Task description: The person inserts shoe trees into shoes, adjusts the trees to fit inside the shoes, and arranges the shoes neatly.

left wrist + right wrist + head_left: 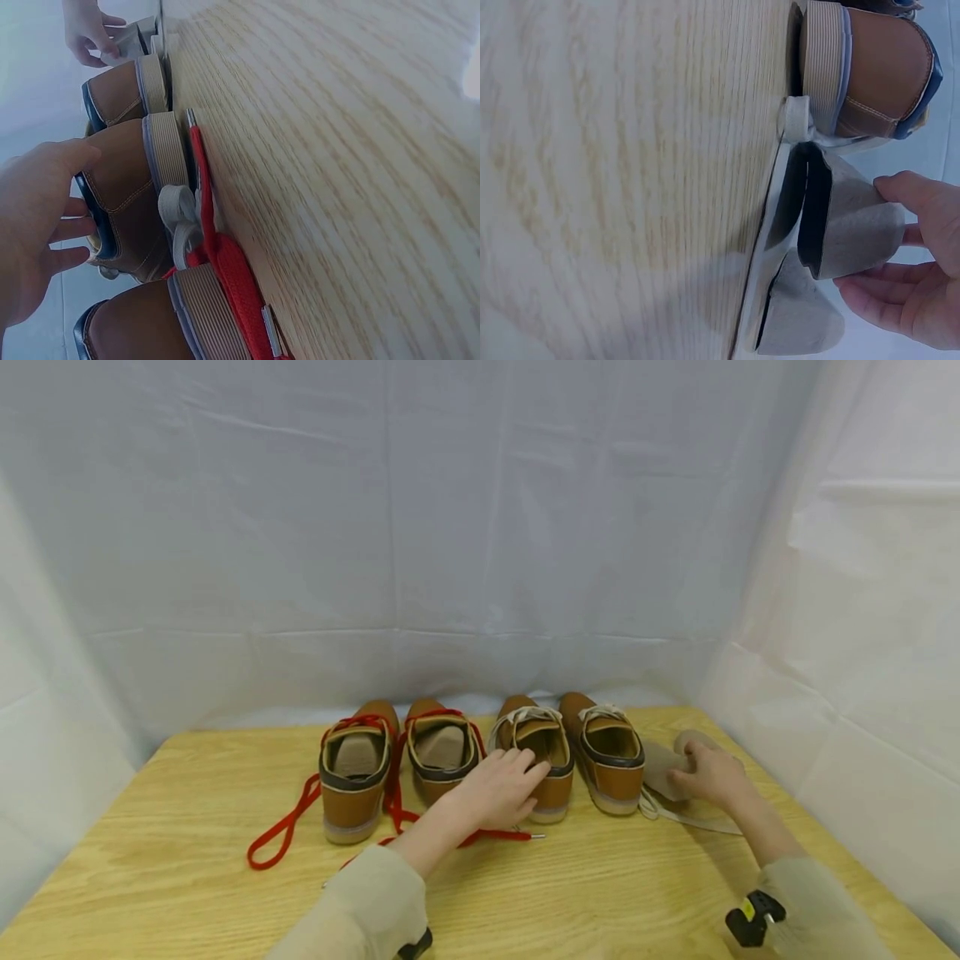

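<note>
My right hand (718, 777) pinches a curved grey-beige shoe insert (859, 221) between thumb and fingers, tilted above the table at the right. A similar insert (799, 319) lies beside it. Over the heel of a brown shoe (551, 793) with pale laces is my left hand (495, 792), fingers loosely bent. In the left wrist view its thumb tip overlaps the heel and the other fingers hover by the dark collar. The matching brown shoe (617, 772) stands between the hands; both these shoes show hollow insides.
To the left stand two brown shoes (352, 810) with red laces (281, 831), each with a beige insert (357, 754) inside. One red lace end trails across the wooden table (187, 827). A pale lace (686, 818) lies at the right. White cloth (450, 527) hangs behind.
</note>
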`<state>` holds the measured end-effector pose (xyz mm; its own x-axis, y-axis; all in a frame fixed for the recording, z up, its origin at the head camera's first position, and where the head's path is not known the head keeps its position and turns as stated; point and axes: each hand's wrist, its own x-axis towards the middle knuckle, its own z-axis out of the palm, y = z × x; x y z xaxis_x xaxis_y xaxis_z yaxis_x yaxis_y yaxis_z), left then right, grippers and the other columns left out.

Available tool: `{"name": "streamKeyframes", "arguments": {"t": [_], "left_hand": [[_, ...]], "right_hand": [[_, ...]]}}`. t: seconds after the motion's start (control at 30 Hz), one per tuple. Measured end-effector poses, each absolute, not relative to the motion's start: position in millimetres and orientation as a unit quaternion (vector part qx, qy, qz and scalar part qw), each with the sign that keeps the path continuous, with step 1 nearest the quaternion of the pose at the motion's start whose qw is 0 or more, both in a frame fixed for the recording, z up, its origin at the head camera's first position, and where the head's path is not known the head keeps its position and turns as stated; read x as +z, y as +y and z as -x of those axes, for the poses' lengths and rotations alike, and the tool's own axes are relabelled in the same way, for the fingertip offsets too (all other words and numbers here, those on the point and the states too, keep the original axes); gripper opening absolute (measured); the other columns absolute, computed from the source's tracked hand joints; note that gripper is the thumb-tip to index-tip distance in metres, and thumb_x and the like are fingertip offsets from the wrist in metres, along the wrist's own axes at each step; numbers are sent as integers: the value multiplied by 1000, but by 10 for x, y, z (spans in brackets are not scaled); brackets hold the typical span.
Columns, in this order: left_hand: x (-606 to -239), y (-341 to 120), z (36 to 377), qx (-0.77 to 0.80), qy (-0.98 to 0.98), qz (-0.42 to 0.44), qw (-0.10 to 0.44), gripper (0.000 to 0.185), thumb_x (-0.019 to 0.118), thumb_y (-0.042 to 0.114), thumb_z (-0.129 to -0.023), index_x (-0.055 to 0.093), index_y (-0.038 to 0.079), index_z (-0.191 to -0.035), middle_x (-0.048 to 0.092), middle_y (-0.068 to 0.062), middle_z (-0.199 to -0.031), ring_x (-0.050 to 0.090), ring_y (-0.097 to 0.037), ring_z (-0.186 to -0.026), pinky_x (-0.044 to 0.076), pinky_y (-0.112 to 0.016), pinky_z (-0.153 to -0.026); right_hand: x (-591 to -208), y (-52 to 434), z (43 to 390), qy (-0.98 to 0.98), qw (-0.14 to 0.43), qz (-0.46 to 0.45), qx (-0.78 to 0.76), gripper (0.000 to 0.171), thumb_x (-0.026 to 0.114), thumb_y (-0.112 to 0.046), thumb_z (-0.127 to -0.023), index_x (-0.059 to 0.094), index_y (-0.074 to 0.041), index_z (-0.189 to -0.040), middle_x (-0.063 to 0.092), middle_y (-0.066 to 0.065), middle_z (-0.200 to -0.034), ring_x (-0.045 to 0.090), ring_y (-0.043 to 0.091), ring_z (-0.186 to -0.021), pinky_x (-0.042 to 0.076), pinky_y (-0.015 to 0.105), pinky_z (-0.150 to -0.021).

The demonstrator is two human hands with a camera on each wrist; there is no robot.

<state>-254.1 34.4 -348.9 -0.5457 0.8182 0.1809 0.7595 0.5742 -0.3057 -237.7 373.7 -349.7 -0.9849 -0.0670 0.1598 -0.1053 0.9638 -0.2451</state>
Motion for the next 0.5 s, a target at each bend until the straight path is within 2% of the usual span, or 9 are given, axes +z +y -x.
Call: {"name": "streamKeyframes", "arguments": {"t": [0.17, 0.37, 0.5], "left_hand": [[-3503, 346, 2542, 94, -874, 451, 152, 49, 53, 38, -92, 44, 15, -135, 49, -5, -118, 51, -20, -104, 43, -34, -86], [-3512, 341, 2539, 84, -869, 455, 175, 48, 55, 38, -91, 47, 14, -133, 50, -5, -115, 53, -21, -102, 43, -34, -84], [-3519, 339, 2546, 80, -867, 457, 181, 47, 55, 37, -91, 47, 14, -132, 51, -5, -114, 53, -21, -101, 43, -34, -84]], "right_hand": [[-3442, 3725, 2349, -987, 53, -47, 141, 53, 62, -23, -84, 46, 18, -116, 54, 36, -104, 53, 50, -91, 43, 56, -76], [-3332, 3713, 2341, -987, 44, -55, 142, 52, 60, -21, -84, 45, 18, -115, 59, 26, -88, 57, 36, -77, 46, 49, -66], [-3268, 3700, 2318, -990, 46, -49, 127, 58, 59, -23, -84, 43, 20, -120, 59, 29, -93, 57, 42, -81, 46, 51, -70]]}}
